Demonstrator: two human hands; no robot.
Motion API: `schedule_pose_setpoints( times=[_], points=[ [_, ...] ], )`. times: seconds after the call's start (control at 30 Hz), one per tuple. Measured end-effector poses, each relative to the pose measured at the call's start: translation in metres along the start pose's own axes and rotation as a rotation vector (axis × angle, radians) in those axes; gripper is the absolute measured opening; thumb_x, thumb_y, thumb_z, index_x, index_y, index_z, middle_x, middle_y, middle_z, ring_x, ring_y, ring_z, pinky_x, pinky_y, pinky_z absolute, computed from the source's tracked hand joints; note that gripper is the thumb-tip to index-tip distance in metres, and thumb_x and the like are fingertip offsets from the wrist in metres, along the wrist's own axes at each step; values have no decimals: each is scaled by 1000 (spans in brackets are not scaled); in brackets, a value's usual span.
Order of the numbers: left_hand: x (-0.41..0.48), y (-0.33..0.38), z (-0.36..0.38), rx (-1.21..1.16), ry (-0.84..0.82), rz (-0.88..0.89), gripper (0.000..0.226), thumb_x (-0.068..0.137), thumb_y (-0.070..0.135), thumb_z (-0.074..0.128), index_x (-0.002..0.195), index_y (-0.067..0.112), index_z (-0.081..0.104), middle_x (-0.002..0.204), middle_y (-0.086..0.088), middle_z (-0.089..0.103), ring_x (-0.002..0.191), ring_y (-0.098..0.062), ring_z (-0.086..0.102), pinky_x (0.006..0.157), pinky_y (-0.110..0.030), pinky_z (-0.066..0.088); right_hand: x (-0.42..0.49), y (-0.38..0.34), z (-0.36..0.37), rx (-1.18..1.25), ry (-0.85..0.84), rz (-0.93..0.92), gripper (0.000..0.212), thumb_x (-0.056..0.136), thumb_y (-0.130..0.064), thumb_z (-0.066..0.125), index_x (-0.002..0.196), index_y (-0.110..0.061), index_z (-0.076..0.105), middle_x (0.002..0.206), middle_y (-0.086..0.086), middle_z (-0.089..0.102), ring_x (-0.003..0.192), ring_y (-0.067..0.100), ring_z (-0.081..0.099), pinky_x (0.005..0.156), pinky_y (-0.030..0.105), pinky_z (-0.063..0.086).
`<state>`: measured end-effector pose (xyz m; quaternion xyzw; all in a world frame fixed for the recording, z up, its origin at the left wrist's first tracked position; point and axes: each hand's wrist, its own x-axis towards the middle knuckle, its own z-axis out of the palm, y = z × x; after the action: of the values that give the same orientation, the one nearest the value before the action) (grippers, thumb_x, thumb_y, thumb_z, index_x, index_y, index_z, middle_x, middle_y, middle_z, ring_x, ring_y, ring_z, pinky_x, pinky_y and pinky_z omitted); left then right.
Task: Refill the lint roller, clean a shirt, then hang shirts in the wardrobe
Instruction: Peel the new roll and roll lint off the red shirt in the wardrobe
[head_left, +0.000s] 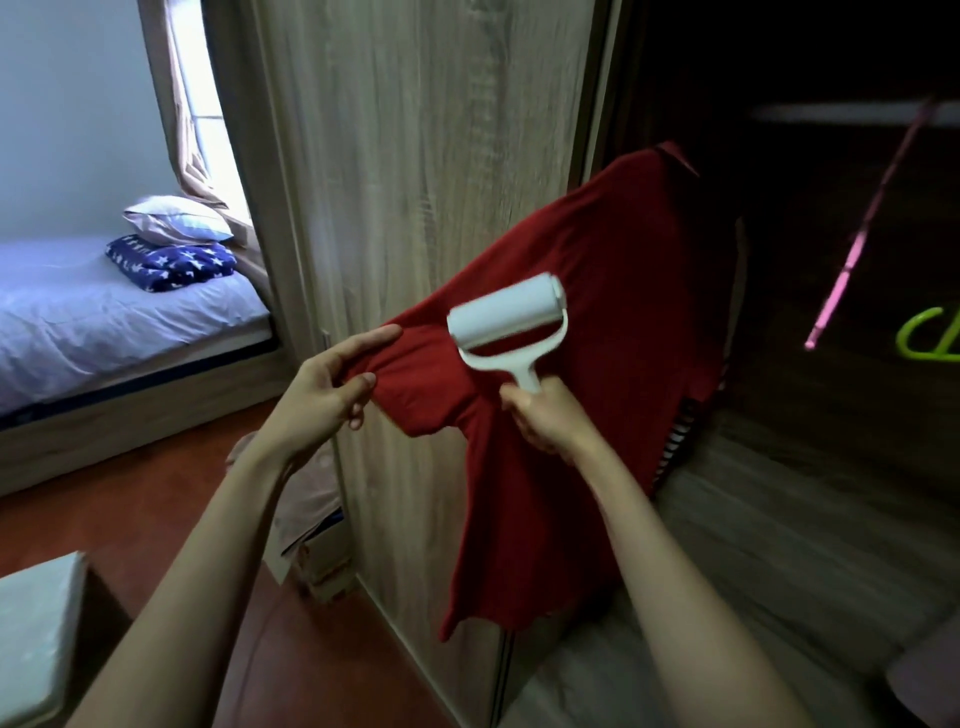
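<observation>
A red shirt (597, 291) hangs at the open wardrobe, in front of the wooden door panel (415, 156). My left hand (332, 384) pinches the end of its sleeve and holds it stretched out to the left. My right hand (545, 415) grips the handle of a white lint roller (506, 314), whose roll lies on the sleeve near the shoulder. The shirt's top edge fades into the dark wardrobe interior.
A pink hanger (862, 234) and a green hanger (930, 335) hang in the dark wardrobe at right. A striped garment (675, 441) peeks out behind the red shirt. A bed (104, 322) with a pillow and a star blanket stands at left. A pale box (36, 634) sits at bottom left.
</observation>
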<state>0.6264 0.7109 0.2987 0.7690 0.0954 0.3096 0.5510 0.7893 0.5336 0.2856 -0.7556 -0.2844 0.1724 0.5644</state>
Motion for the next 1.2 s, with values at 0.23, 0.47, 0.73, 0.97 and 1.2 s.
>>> schedule_pose_setpoints(
  times=[0.23, 0.47, 0.73, 0.97, 1.2],
  points=[
    [5, -11, 1, -73, -8, -25, 56, 92, -17, 39, 131, 18, 56, 52, 13, 50, 44, -2, 32, 41, -12, 34, 11, -43, -22, 320, -89, -64, 39, 89, -9, 44, 52, -15, 38, 31, -6, 23, 22, 8, 19, 37, 12, 12],
    [6, -16, 5, -94, -27, -38, 57, 91, -18, 39, 132, 18, 55, 52, 14, 45, 44, -2, 31, 41, -12, 33, 5, 47, -25, 340, -190, 38, 40, 92, -4, 40, 53, -11, 34, 30, -7, 23, 21, 5, 19, 34, 8, 15],
    [-4, -28, 20, -118, -32, -55, 57, 91, -18, 39, 134, 16, 53, 54, 16, 49, 44, -2, 32, 42, -12, 33, -43, 189, 16, 412, -217, 331, 38, 76, -11, 48, 45, -17, 27, 31, -4, 20, 23, 9, 17, 35, 12, 14],
    [-51, -47, 80, 93, 96, 255, 52, 92, -16, 42, 135, 14, 50, 126, -1, 54, 61, -2, 53, 54, -17, 49, -50, 169, -18, 627, -116, 253, 35, 71, -15, 50, 46, -17, 26, 30, -4, 17, 22, 8, 15, 35, 7, 18],
    [-82, -97, 149, 227, -68, 347, 50, 95, 7, 51, 143, 16, 44, 145, 9, 46, 125, -24, 53, 95, -33, 50, -102, 204, -66, 609, 1, 366, 43, 81, -10, 47, 42, -19, 30, 29, -4, 18, 20, 8, 16, 35, 7, 18]
  ],
)
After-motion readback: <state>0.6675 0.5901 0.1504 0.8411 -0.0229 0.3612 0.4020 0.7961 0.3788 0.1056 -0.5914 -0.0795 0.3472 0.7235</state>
